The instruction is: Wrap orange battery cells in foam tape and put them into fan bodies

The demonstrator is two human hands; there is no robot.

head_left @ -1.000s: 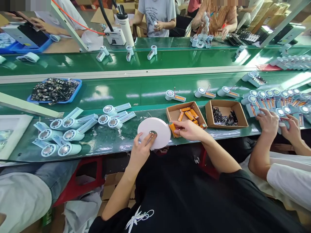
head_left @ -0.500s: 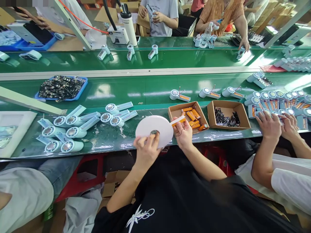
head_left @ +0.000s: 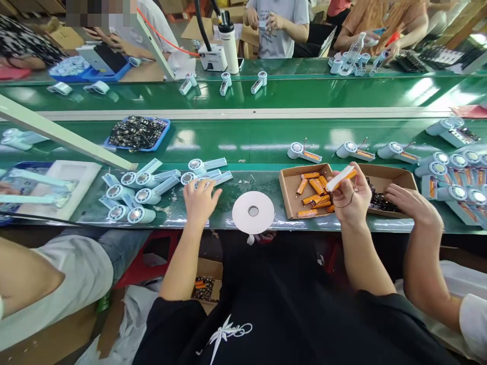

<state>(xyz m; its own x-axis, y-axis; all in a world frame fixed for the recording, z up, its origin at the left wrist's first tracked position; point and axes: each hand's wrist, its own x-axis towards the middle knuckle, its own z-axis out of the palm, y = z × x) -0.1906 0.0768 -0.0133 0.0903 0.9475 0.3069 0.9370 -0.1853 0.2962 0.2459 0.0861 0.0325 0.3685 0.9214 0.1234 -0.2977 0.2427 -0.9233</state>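
My left hand (head_left: pixel 200 202) reaches over the light-blue handheld fan bodies (head_left: pixel 218 163), its thumb spread from the fingers. The fingertips lie at the nearest fan body; whether they touch it I cannot tell. My right hand (head_left: pixel 353 197) pinches an orange battery (head_left: pixel 350 174) with a white tape strip (head_left: pixel 340 178) along it, above the cardboard boxes. A thin wire hangs below that hand. Between my hands the white tape roll (head_left: pixel 243 215) lies flat at the bench edge. The left cardboard box (head_left: pixel 288 203) contains several orange batteries (head_left: pixel 314 185).
A co-worker's hand (head_left: pixel 414 205) reaches into the box of small dark parts (head_left: pixel 376 198), close to my right hand. Fans with batteries (head_left: pixel 353 150) stand on the green belt (head_left: pixel 228 137). Circuit boards fill a blue tray (head_left: pixel 164 136). More fan bodies (head_left: pixel 141 215) stand at left.
My left hand has let go of the tape roll, now lying on the bench, and moved left to the fan bodies. My right hand has carried the battery right. The co-worker's hand has reached into the box.
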